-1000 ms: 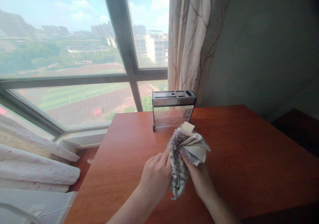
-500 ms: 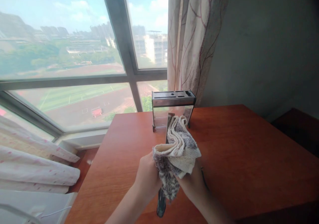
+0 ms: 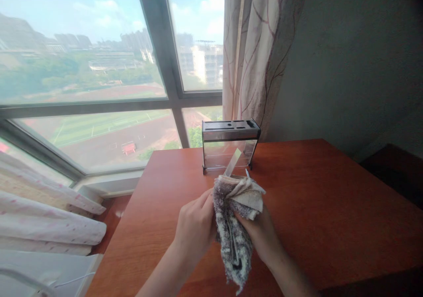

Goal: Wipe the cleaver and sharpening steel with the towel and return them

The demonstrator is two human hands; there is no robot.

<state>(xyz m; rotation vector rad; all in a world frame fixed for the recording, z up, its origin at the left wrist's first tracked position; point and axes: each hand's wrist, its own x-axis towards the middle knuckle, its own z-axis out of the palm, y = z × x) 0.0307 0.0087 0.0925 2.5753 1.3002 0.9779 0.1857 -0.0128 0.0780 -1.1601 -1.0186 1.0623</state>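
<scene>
Two hands, one cloth, one blade.

My left hand [image 3: 194,226] and right hand [image 3: 261,235] both clamp the fuzzy grey cloth [image 3: 234,226] around a knife [image 3: 232,162], whose tip pokes out above, over the wooden table [image 3: 330,209], just before the clear knife block [image 3: 229,145].

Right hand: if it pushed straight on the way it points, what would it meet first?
Probably the knife holder at the table's far edge. The right hand, gripping the cloth and blade, points that way, though depth is unclear.
</scene>
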